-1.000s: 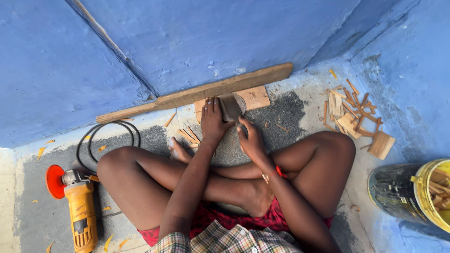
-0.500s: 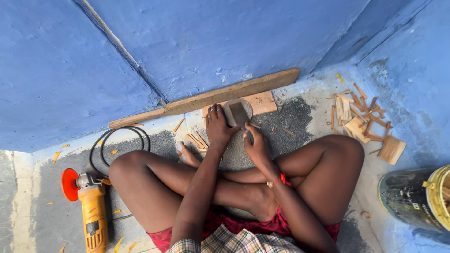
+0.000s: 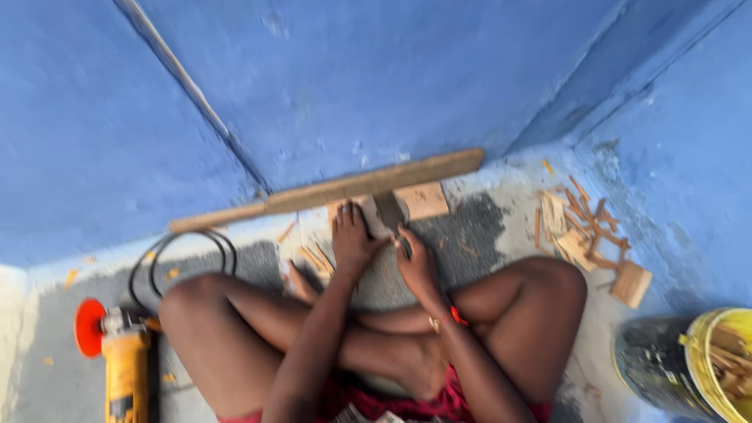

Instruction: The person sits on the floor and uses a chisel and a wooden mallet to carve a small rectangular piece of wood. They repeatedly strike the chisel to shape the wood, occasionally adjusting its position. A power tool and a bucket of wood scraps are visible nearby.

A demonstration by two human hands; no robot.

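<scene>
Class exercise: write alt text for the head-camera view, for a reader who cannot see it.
A person sits cross-legged on a grey floor by blue walls, left hand pressing a small wooden piece while the right hand works at it with a blurred tool. A long plank lies ahead, a yellow angle grinder to the left, wood scraps and a yellow bucket to the right.

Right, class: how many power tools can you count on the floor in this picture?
1: a yellow angle grinder with an orange disc guard, on the floor at lower left beside the person's knee. Others may lie outside the picture.
</scene>
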